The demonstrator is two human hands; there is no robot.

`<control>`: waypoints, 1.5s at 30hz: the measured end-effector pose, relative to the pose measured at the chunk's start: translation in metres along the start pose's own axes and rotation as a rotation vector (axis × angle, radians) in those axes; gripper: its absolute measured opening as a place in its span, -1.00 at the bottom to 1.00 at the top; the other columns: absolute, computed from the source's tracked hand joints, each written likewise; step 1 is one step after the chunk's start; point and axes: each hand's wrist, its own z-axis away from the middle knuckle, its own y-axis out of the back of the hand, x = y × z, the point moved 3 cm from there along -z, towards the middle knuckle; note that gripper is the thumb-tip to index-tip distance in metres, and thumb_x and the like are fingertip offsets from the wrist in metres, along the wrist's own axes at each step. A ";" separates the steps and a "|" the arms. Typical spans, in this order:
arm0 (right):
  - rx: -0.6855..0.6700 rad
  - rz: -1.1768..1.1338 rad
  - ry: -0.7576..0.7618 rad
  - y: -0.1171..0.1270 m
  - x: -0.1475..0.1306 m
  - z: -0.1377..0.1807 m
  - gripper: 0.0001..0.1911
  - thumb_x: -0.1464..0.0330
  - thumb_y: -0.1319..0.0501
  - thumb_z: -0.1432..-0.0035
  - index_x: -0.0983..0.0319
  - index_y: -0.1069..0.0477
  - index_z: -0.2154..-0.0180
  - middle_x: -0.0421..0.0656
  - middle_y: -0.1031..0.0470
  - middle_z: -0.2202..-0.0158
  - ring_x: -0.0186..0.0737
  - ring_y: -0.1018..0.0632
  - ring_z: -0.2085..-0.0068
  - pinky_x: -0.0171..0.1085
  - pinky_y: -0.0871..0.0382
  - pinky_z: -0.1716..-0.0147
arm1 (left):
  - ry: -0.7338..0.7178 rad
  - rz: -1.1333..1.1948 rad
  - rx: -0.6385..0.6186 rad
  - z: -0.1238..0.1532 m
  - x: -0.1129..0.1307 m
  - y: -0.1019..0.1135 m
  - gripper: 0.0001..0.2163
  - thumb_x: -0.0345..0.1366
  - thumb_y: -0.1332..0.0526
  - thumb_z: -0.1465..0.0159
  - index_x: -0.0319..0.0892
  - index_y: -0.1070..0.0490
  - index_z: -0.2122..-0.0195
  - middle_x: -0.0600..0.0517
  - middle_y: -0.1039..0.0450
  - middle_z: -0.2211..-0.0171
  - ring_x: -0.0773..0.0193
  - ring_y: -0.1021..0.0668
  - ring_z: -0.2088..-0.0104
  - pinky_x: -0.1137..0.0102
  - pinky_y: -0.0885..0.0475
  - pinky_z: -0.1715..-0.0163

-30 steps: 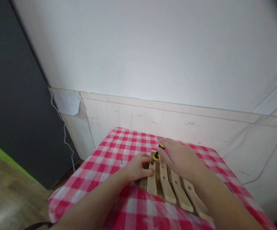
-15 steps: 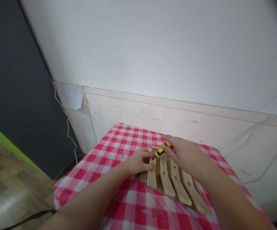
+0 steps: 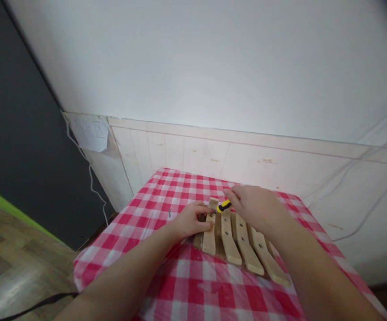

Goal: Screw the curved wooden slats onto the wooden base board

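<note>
A wooden assembly of several pale slats (image 3: 236, 240) lies on a red and white checked tablecloth (image 3: 180, 276). My left hand (image 3: 191, 219) is closed on the leftmost slat's upper end, pinching it near a screw hole. My right hand (image 3: 252, 206) grips a small screwdriver with a yellow and black handle (image 3: 224, 206), its tip pointing down-left at the top of that leftmost slat. The other slats show dark screw holes along their middles.
A small dark screw (image 3: 169, 213) lies on the cloth left of my left hand. White panelled wall (image 3: 193, 151) backs the table, with a paper sheet (image 3: 89, 133) and a white cable (image 3: 91, 187) at its left corner. Wooden floor (image 3: 9, 258) lies left.
The screwdriver handle has tilted from steep to nearly flat across the slat top. My hands stay on the slats; the view shifted slightly.
</note>
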 end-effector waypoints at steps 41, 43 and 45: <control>0.009 0.123 -0.057 -0.002 -0.003 -0.006 -0.46 -0.01 0.07 -0.26 0.22 -0.49 0.37 0.02 -0.56 0.43 0.02 -0.57 0.35 -0.20 -0.26 0.46 | -0.069 -0.073 -0.023 -0.001 0.000 0.000 -0.72 -0.28 -0.31 -0.08 -0.26 -0.55 0.18 -0.02 -0.38 0.28 0.30 -0.43 0.33 0.43 -0.33 0.35; 0.019 0.116 -0.078 -0.002 -0.001 -0.006 -0.44 -0.01 0.10 -0.27 0.22 -0.49 0.37 0.03 -0.57 0.41 0.01 -0.58 0.35 -0.21 -0.25 0.46 | -0.054 -0.075 -0.018 0.000 0.001 0.000 -0.69 -0.28 -0.31 -0.07 -0.25 -0.54 0.14 -0.01 -0.37 0.30 0.31 -0.42 0.34 0.45 -0.31 0.39; 0.015 0.018 -0.018 -0.005 0.001 -0.006 -0.53 0.08 0.07 -0.29 0.21 -0.49 0.28 0.01 -0.59 0.32 -0.04 -0.58 0.30 -0.22 -0.29 0.40 | -0.045 -0.069 -0.012 0.000 0.000 -0.001 -0.69 -0.28 -0.32 -0.07 -0.25 -0.55 0.15 -0.01 -0.37 0.31 0.33 -0.41 0.36 0.46 -0.30 0.40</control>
